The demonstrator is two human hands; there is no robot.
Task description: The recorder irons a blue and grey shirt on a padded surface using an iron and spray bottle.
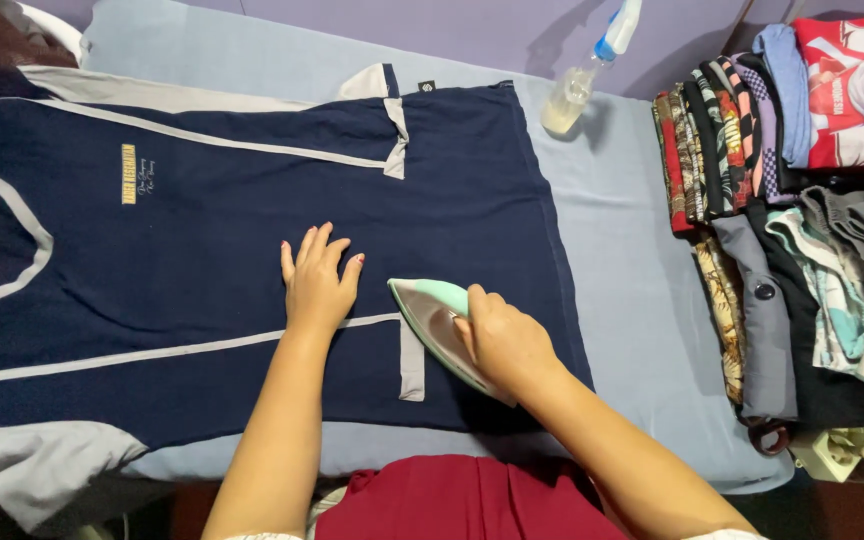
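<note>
A big dark blue shirt (252, 230) w/ grey stripes lies flat on a light blue pad (632, 300), and it fills most of the left and middle of the pic. A small yellow patch (129, 173) sits on the shirt near the top left. The grey sleeve (22, 470) hangs off at the bottom left. The left hand (317, 285) lies flat on the shirt, palm down, fingers a bit spread and pointing up, right above a thin grey stripe (152, 352). Just beside it, to the right, is the iron (437, 320). It is mint green on top w/ a shiny silver side, and its tip points up and left. It sits on the shirt near the bottom edge, close to a short grey strip (411, 360). The right hand (502, 340) holds the iron's handle, fingers curled tight around it. At the bottom is the person's red top (452, 500). Further right, at the top, a spray bottle (587, 70) w/ a blue and white head leans on the pad, well apart from the iron. On the far right is a pile of folded clothes (782, 200) in lots of colours. At the bottom right corner is a white plug box (837, 450) w/ a cord.
</note>
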